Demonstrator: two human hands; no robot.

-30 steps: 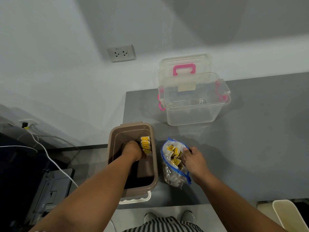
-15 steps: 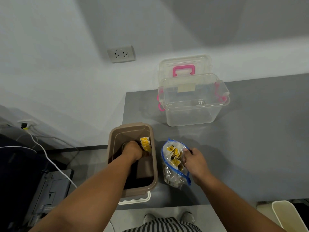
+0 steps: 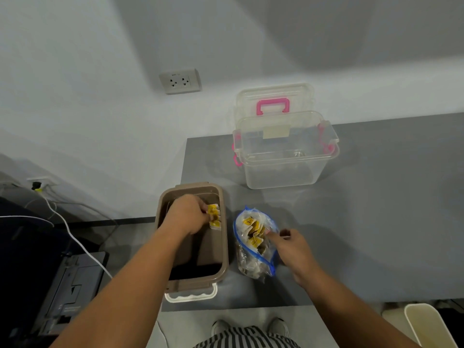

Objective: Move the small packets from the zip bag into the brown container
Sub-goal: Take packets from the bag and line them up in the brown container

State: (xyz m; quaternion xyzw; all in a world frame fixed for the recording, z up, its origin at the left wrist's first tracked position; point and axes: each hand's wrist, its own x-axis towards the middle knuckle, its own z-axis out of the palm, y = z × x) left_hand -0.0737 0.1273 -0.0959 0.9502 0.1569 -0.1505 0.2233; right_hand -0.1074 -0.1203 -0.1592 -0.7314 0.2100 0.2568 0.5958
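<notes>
- Head view: our left hand [image 3: 187,214] is clutching a stack of small packets [image 3: 215,217], the grip sitting inside the brown container [image 3: 224,249].
- Just right of that grip, our right hand [image 3: 293,250] is pinching the mouth of the zip bag [image 3: 251,262], which is lying on the counter [image 3: 376,222].

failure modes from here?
The left hand pinches a loose stack of packets beside the right wall of the brown container; some may drop outside.
The open bag is steadied only by the right hand at its mouth; it may tip and spill.
The container sits at the left edge of the table; a shove could knock it off.
</notes>
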